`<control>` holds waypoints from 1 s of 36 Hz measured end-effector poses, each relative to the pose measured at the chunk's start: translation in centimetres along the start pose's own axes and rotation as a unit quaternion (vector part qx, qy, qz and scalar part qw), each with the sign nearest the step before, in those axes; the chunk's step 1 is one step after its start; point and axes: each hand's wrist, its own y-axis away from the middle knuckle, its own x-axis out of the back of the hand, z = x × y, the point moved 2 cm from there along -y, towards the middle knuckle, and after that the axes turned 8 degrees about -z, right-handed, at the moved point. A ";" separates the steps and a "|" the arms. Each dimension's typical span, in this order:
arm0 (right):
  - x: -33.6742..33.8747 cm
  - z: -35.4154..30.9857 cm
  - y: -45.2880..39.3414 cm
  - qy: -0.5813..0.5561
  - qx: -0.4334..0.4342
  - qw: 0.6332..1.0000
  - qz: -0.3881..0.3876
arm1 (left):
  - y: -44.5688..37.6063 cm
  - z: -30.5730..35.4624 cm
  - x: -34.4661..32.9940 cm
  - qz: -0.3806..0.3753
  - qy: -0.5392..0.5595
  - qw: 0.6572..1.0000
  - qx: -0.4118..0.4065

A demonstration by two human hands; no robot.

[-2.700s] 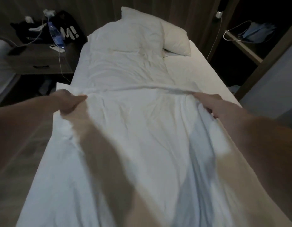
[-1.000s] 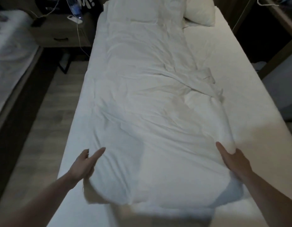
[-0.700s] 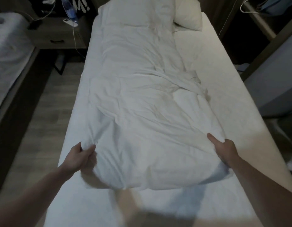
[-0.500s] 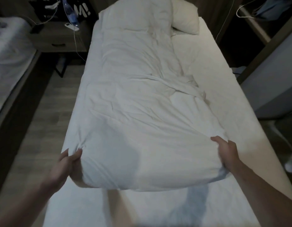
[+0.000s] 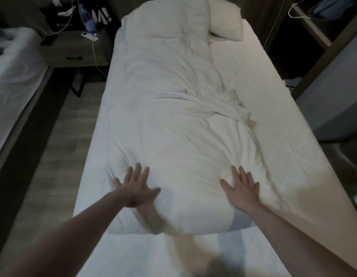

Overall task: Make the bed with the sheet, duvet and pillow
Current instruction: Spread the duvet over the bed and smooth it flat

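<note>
A white duvet [image 5: 173,120] lies rumpled along the left and middle of the bed, its near end thick and rounded. My left hand [image 5: 134,186] rests flat on the duvet's near left part, fingers spread. My right hand [image 5: 241,186] lies flat on its near right part, fingers spread too. Neither hand grips the cloth. A white sheet [image 5: 273,108] covers the mattress and shows bare on the right side and at the foot. A white pillow [image 5: 225,25] sits at the head, half under the duvet's far end.
A wooden nightstand [image 5: 73,48] with a water bottle [image 5: 87,23], a remote and cables stands left of the bed's head. Another bed [image 5: 11,70] runs along the far left across a wood-floor aisle. Dark shelves [image 5: 313,27] and a grey panel stand to the right.
Both hands have let go of the duvet's near edge and moved inward, now lying flat on top of it. The duvet's near end has settled onto the sheet.
</note>
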 end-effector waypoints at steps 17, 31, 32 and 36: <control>-0.7 -8.3 18.3 -0.141 0.056 0.983 -0.107 | 17.6 -2.7 -3.1 -0.023 -0.008 0.995 -0.101; -3.7 -24.2 31.0 -0.201 0.069 0.977 -0.017 | 26.4 -17.9 2.8 0.071 -0.006 0.981 -0.182; -4.3 -25.3 31.9 -0.206 0.062 0.977 -0.010 | 26.8 -19.0 3.5 0.072 -0.015 0.977 -0.199; -6.7 -29.7 36.2 -0.232 0.039 0.972 0.003 | 28.9 -22.5 6.2 0.080 -0.043 0.967 -0.240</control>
